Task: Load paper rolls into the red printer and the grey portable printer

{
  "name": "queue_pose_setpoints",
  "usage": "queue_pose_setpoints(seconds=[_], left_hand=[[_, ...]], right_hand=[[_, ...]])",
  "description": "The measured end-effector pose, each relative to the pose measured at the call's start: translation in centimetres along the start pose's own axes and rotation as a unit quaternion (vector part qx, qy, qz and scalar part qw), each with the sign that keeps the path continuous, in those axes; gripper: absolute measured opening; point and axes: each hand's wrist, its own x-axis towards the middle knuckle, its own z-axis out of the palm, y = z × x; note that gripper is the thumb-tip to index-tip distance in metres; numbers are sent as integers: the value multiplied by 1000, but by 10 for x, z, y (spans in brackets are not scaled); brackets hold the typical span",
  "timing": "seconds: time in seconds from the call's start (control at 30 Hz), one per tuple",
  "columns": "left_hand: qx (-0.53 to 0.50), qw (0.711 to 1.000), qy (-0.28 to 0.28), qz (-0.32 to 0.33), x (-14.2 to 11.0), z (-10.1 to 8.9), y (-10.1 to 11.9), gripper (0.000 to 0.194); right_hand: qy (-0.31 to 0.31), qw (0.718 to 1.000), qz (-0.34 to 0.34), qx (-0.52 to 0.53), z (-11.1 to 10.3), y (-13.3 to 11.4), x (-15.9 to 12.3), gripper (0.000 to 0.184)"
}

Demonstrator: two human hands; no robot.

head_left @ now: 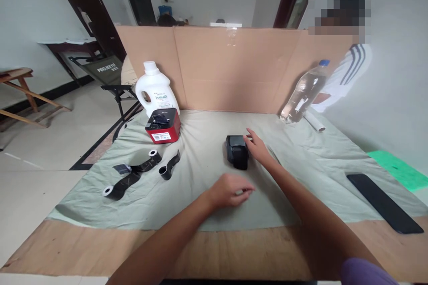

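A small boxy black device (237, 152), perhaps a portable printer, rests on the green cloth in the middle of the table. Beside its upper right edge is my right hand (257, 146), fingers stretched out and apart, with the thumb side at or against the casing; whether it touches is hard to tell. My left hand (232, 190) hovers or rests nearer to me, just below the device. Its fingers are curled in a loose pinch with thumb and fingertips close together, and no object shows in them.
Left on the cloth (203, 213) lie unrolled black ribbon rolls (129, 180) and a shorter black strip (170, 165). Behind them stand a red-and-black box-shaped device (163, 127) and a white jug (155, 89). A tilted clear bottle (304, 93), white tube (314, 121) and black slab (383, 202) lie right. Cardboard (234, 69) screens the back; a person (351, 71) is beyond.
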Motion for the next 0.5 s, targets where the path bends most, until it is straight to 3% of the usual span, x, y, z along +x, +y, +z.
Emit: queue_pose_setpoints(seconds=[0.03, 0.1, 0.17, 0.23, 0.3, 0.4, 0.5], left_hand=[[-16, 995, 84, -47, 4, -12, -5, 31], [-55, 957, 231, -164, 17, -37, -19, 26], [-106, 904, 284, -303, 35, -62, -39, 21], [-141, 863, 225, -430, 55, -81, -60, 21], [-165, 846, 150, -485, 69, -92, -79, 16], [-196, 840, 86, -498, 75, -97, -95, 9], [-210, 840, 68, -495, 72, -95, -99, 11]], right_hand=[[12, 999, -6, 36, 4, 13, 1, 66], [31, 996, -18, 81, 14, 34, 2, 62], [32, 994, -44, 90, 21, 46, 0, 60], [24, 994, -69, 76, 24, 50, -2, 57], [24, 995, -86, 53, 24, 51, -4, 55], [27, 994, -99, 31, 24, 50, -4, 54], [25, 993, -112, 10, 25, 50, -3, 56]])
